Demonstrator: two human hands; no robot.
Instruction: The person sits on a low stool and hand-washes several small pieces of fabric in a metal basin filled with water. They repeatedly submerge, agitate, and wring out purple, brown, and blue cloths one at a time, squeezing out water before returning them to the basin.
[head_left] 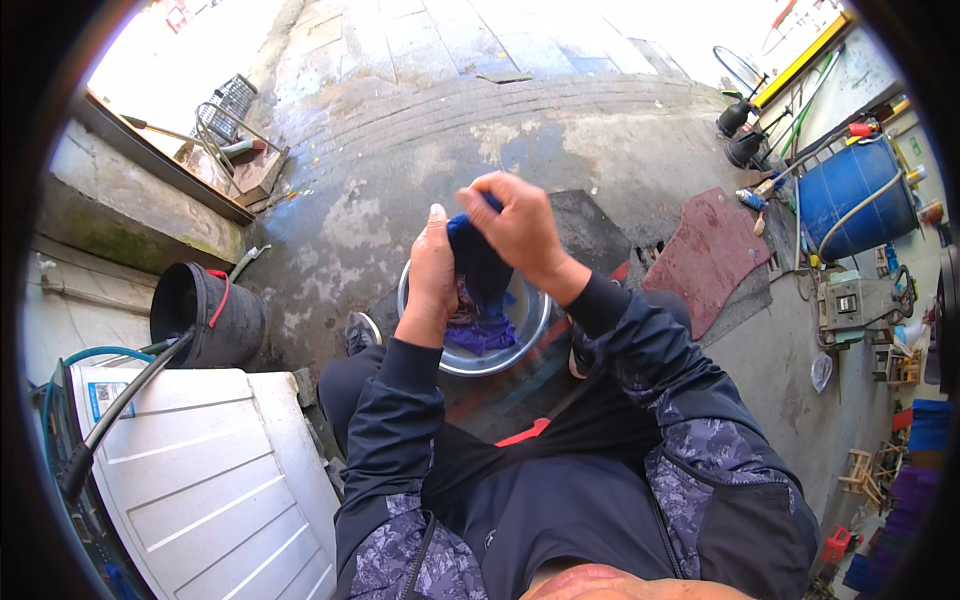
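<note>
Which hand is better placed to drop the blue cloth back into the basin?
Probably the left hand: it grips the blue cloth lower down, nearer the metal basin below. The right hand clasps the cloth's top, higher and farther from it.

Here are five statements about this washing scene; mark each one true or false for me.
1. Both hands grip a dark blue cloth. True: left hand, right hand.
2. The cloth is held above a metal basin. True.
3. The basin is empty. False: purple-blue fabric lies in it.
4. A black bucket stands to the person's right. False: it is on the left, by a white ribbed lid.
5. A blue barrel stands at the right. True.
</note>
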